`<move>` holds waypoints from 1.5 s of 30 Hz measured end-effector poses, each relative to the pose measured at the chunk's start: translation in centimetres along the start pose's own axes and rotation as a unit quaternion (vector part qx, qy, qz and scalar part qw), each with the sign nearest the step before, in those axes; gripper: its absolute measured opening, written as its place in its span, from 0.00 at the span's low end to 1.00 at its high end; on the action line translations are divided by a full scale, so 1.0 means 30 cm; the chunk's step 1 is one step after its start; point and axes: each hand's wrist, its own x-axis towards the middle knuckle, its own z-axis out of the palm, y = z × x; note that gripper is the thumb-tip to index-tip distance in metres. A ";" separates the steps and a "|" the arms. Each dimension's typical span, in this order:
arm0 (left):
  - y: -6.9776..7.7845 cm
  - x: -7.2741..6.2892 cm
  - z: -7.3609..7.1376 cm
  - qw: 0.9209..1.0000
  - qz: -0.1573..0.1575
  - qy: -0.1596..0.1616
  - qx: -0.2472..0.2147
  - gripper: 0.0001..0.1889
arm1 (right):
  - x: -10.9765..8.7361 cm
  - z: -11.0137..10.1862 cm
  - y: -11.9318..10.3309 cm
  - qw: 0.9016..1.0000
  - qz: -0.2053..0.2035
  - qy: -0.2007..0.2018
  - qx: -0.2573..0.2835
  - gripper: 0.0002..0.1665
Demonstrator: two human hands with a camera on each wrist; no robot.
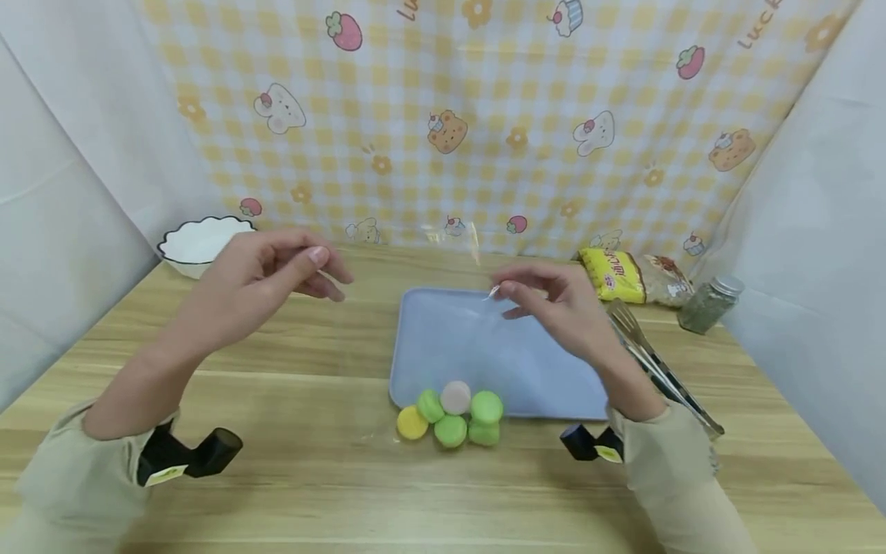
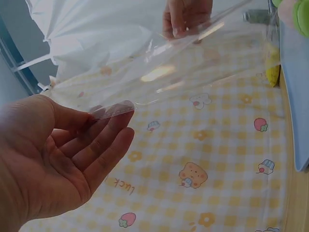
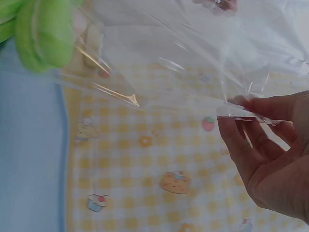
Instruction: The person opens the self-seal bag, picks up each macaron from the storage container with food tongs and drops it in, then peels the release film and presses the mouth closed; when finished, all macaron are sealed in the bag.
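Between my two hands stretches a clear plastic bag (image 2: 159,72), thin and barely visible in the head view. My left hand (image 1: 249,285) pinches one top corner between thumb and fingers. At the opposite corner, the thumb and fingertips of my right hand (image 1: 557,304) pinch the film, a small white crease showing there. Several macarons (image 1: 487,407), mostly green with one yellow and one pale pink, lie bunched at the bag's bottom. In the head view they overlap the front edge of a light blue tray (image 1: 561,388). Through the film, green macarons (image 3: 48,34) show in the right wrist view.
A white scalloped bowl (image 1: 208,242) with a dark rim stands at the back left. To the right of the tray are metal tongs (image 1: 657,362), a yellow food packet (image 1: 612,275) and a glass jar (image 1: 711,302). A checked cloth (image 1: 388,100) hangs behind the table.
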 end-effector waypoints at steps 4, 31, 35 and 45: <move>0.006 -0.003 -0.016 1.000 0.004 0.016 -0.023 0.11 | -0.031 -0.048 -0.074 0.999 -0.037 -0.006 -0.002 0.10; -0.027 0.006 0.012 0.996 -0.056 0.022 -0.063 0.08 | -0.048 -0.120 -0.065 0.998 -0.029 -0.017 0.049 0.11; -0.028 0.007 0.015 0.995 -0.063 0.029 -0.074 0.08 | -0.045 -0.123 -0.044 0.995 -0.063 -0.019 0.080 0.12; -0.061 0.014 0.021 0.993 0.023 0.025 -0.117 0.13 | -0.028 -0.126 0.007 0.979 -0.111 -0.021 0.171 0.15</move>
